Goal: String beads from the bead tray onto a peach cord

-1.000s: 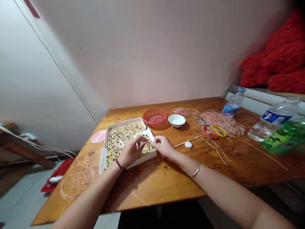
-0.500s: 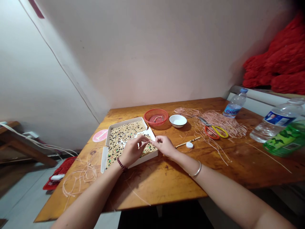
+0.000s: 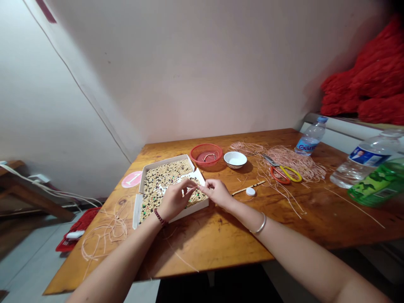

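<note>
Behind the left hand (image 3: 174, 201), a bracelet (image 3: 159, 216) of small, round, dark red beads rings the wrist (image 3: 164, 213); behind the right hand (image 3: 218, 193), a narrow, shiny silver-coloured bangle (image 3: 264, 224) circles the bare forearm (image 3: 296, 248)

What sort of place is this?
Probably a small bead-craft workspace, whether home or shop I can't tell: a wooden table with a shallow box of loose beads, heaped pale cord and scissors.

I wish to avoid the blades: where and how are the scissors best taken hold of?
I would grip the orange handle and yellow handle together, coming from the near right side. The scissors lie with both handles toward the person, while the blades point left and away.
</note>
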Motion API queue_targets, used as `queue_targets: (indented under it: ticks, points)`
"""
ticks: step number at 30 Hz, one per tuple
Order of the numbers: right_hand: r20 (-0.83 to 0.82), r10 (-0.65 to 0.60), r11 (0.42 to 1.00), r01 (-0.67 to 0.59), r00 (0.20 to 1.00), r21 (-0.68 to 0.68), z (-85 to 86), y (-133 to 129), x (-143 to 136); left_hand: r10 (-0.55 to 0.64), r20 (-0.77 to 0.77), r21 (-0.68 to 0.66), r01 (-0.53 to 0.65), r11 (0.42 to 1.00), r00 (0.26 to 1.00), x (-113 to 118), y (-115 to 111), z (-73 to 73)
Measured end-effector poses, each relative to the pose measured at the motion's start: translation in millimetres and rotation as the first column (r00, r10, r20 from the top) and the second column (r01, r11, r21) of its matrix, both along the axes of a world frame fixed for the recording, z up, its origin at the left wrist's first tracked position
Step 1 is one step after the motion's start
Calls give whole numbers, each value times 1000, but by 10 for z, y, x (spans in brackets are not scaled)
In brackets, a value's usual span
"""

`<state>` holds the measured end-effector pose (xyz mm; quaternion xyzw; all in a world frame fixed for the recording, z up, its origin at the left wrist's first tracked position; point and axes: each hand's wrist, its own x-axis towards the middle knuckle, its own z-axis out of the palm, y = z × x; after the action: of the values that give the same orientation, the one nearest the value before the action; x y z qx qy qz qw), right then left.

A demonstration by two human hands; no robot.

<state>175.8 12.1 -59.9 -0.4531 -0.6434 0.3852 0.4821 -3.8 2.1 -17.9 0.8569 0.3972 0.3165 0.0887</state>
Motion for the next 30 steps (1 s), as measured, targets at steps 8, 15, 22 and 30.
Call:
queue_targets:
  ticks: [8,15,22,30]
  points:
    - [-2,-11,1000,11,1000,-10,26,-14,7,9,14,-4,-9,1000,1000,2,3,-10]
    - [2,-12,1000,12,1000,-2,31,-7,10,12,21,12,-13,1000,1000,5,0,4]
    - [1,21,1000,-21,1000,-5,23,-18,-2,8,23,6,-8,1000,1000,5,-4,4]
    - [27,-16,1000,16,1000,9,48,-12,15,14,40,19,-15,1000,999,7,1,-8]
